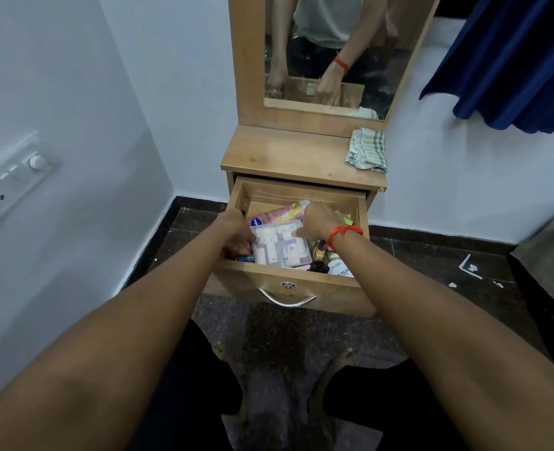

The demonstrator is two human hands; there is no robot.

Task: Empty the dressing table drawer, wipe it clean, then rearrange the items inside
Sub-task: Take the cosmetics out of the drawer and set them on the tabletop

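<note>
Left hand point(236, 231): inside the drawer at its left side; fingers curled around the left edge of the clear plastic kit, gripping it.
Right hand point(321, 222): inside the drawer, a red thread band point(344, 234) on the wrist; fingers bent down onto the kit's upper right corner, thumb against its top face. Whether they close fully around the corner cannot be told.
Clear plastic kit point(280, 244): flat pack of small white and lilac bottles, lying on top of the other contents.
Drawer point(288, 281): pulled open, wooden, metal handle point(287, 299) on the front.
Other contents: pink tube point(279, 213) behind the kit; dark bottles and a white jar point(340, 266) at front right.
Dressing table top point(285, 157): bare wood, folded checked cloth point(367, 151) at right rear.
Mirror point(327, 53): reflects both arms.
Room: pale walls, switch panel point(12, 180) at left, dark floor point(432, 271), blue fabric point(510, 60) hanging at upper right.
</note>
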